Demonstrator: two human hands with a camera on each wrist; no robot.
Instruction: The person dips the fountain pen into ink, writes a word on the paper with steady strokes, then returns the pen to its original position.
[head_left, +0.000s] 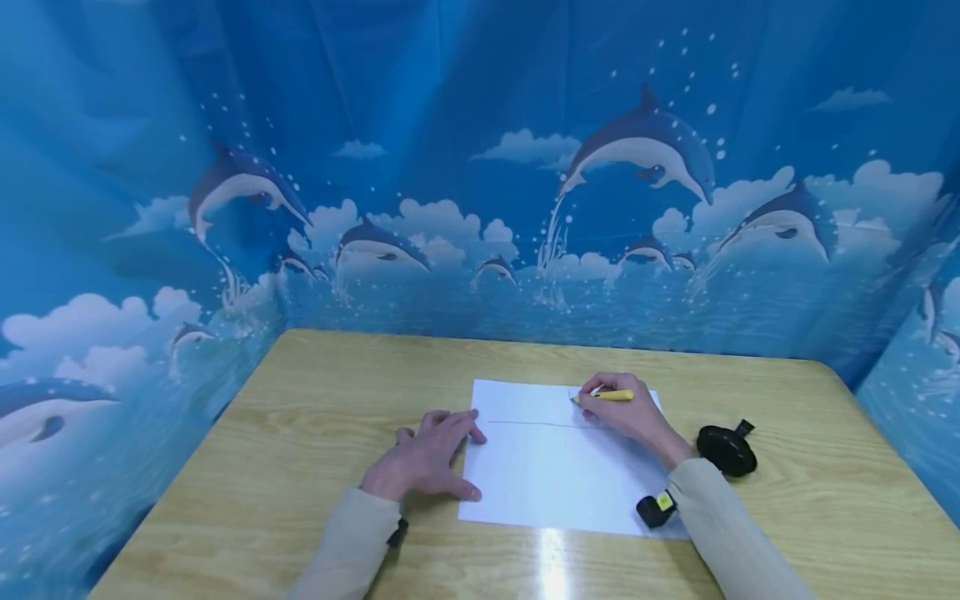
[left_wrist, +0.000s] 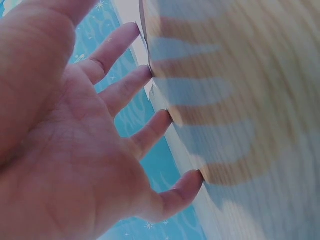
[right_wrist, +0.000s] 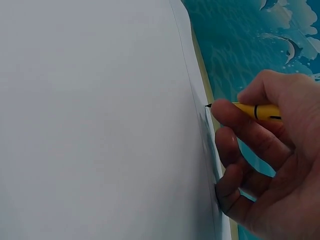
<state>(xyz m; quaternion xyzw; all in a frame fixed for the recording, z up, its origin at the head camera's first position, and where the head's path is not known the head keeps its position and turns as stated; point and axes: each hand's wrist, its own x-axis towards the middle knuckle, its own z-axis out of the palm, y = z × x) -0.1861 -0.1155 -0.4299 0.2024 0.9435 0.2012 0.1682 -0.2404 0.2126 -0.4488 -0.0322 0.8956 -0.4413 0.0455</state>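
Observation:
A white sheet of paper (head_left: 547, 475) lies on the wooden table, with a thin horizontal line (head_left: 525, 422) drawn across its upper part. My right hand (head_left: 626, 408) pinches a yellow pen (head_left: 617, 395) between thumb and fingers. In the right wrist view, the dark tip of the pen (right_wrist: 245, 108) meets the paper (right_wrist: 100, 120) near its far edge. A short faint stroke shows by the tip in the head view. My left hand (head_left: 423, 458) rests with fingers spread at the sheet's left edge; its fingertips (left_wrist: 187, 182) touch the surface in the left wrist view.
A black rounded object (head_left: 726, 450) sits to the right of my right wrist. A small black device with a yellow mark (head_left: 656, 510) is at the right cuff, over the paper's lower right corner. Behind the table (head_left: 315, 392) hangs a blue dolphin-print curtain (head_left: 450, 167).

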